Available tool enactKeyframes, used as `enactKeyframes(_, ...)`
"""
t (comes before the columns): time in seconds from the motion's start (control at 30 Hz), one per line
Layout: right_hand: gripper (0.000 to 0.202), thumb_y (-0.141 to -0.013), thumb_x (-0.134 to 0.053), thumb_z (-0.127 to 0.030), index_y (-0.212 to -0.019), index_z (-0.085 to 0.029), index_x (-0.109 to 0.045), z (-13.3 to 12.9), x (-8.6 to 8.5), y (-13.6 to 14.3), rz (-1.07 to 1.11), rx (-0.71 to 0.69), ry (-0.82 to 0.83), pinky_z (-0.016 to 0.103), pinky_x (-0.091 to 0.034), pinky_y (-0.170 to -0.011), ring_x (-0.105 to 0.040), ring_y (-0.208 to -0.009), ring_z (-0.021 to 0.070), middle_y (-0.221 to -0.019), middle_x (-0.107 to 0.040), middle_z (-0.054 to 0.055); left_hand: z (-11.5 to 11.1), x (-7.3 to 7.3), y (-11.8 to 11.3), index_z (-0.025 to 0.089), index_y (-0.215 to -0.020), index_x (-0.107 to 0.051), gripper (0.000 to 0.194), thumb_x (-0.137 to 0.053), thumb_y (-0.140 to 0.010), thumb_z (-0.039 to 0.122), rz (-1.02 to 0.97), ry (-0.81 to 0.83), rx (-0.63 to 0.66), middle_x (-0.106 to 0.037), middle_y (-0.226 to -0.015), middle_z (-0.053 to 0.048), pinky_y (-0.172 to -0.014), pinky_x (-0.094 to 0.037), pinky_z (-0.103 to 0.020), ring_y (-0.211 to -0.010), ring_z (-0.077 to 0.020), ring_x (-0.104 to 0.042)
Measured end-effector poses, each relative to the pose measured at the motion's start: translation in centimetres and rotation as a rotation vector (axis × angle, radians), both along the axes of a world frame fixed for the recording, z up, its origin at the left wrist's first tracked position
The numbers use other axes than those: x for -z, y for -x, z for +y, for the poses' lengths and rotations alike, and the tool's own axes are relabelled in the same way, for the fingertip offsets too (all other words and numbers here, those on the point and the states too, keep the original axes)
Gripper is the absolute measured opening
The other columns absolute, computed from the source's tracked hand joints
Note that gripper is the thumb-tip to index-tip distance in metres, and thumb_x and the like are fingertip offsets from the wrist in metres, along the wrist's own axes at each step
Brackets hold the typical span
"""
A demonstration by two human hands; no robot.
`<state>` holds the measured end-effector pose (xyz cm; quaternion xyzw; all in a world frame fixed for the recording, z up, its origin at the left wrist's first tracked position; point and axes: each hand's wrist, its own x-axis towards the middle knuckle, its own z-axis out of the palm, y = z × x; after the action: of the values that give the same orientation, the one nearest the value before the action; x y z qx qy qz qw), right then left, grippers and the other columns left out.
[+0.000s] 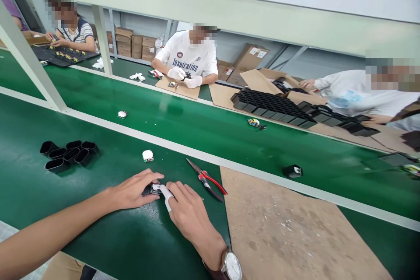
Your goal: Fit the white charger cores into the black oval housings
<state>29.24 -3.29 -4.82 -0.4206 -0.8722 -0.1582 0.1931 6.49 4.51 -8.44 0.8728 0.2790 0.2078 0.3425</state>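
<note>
Between my hands, just above the green bench, is a black plastic housing point(147, 190) with a small white-topped circuit board point(156, 188) at its open end. My left hand point(134, 188) is closed round the housing from the left. My right hand point(187, 203), with a white cover on one finger, presses against the board from the right; whether it grips anything besides is hidden. Beyond my hands lies another white-topped circuit board point(148, 156). Long-nose pliers point(205, 178) with red and black handles rest to the right, jaws pointing away.
Several black housings point(70, 154) stand at the left. A cardboard sheet point(278, 223) covers the right side. On the green belt point(183, 118) sit a board point(122, 114), a yellow-topped board point(254, 123) and a filled housing point(293, 171). Co-workers sit opposite; a slanted post point(36, 57) rises at left.
</note>
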Motion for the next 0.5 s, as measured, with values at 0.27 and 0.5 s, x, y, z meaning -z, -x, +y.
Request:
enactKeyframes(0.27, 0.027, -0.074, -0.049, 0.006, -0.074, -0.02, -0.057, -0.08, -0.38, 0.14, 0.057, 0.008, 0.02, 0.034, -0.042, -0.064, -0.054, -0.079, 0.0205, -0.098, -0.063, 0.009, 0.1, 0.07, -0.08, 0.031, -0.151, -0.043, 0.058, -0.069, -0.099, 0.031, -0.001, 0.029, -0.013, -0.064, -0.119, -0.006, -0.096, -0.058, -0.038, -0.11, -0.0236, -0.067)
enactKeyframes(0.5, 0.028, -0.075, -0.049, 0.006, -0.074, -0.021, -0.056, 0.21, -0.14, -0.49, 0.087, 0.053, 0.061, 0.034, -0.044, -0.061, -0.054, -0.079, 0.0207, -0.1, -0.063, 0.008, 0.15, 0.36, -0.07, 0.031, -0.152, -0.042, 0.06, -0.07, -0.098, 0.032, -0.002, 0.04, -0.014, -0.066, -0.119, -0.006, -0.098, -0.058, -0.04, -0.112, -0.0248, -0.068)
